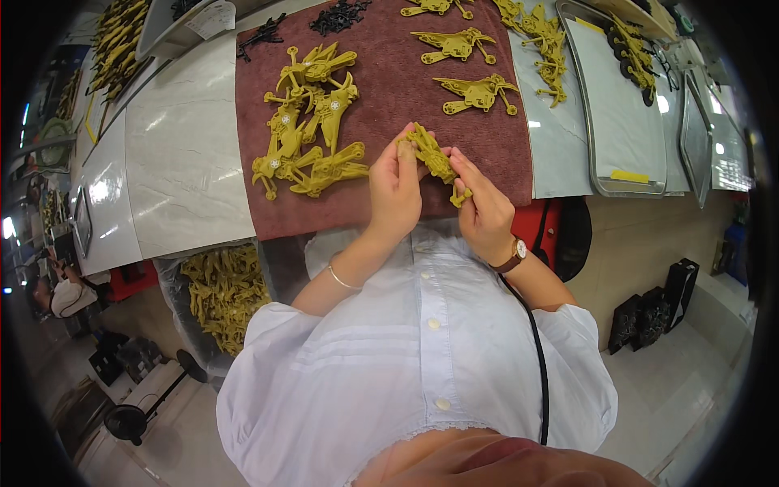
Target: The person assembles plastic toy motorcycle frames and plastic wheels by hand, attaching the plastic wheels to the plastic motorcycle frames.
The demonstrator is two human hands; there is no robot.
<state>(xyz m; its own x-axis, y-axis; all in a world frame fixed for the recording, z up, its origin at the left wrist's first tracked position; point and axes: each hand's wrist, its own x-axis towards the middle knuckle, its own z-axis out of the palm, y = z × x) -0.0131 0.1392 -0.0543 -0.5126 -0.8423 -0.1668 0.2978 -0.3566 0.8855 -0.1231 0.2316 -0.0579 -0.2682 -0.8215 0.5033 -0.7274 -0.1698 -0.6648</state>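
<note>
Above the near edge of a dark red cloth (389,81), my left hand (395,183) and my right hand (485,203) hold an olive-yellow plastic toy vehicle frame (434,158) between them. The left thumb and fingers pinch its upper end. At its lower right end my right fingers are closed on it, beside a small round-tipped stub. To the left on the cloth lies a loose pile of similar frames (284,134), a few with white star marks. Single frames (479,93) lie in a column at the far right of the cloth.
Small black parts (341,16) lie at the cloth's far edge. A metal-rimmed tray (625,138) stands at right, with olive pieces bearing black wheels (637,61) at its far end. More frames (552,49) lie beside it. Below the table at left, a plastic-lined container (223,296) holds many olive pieces.
</note>
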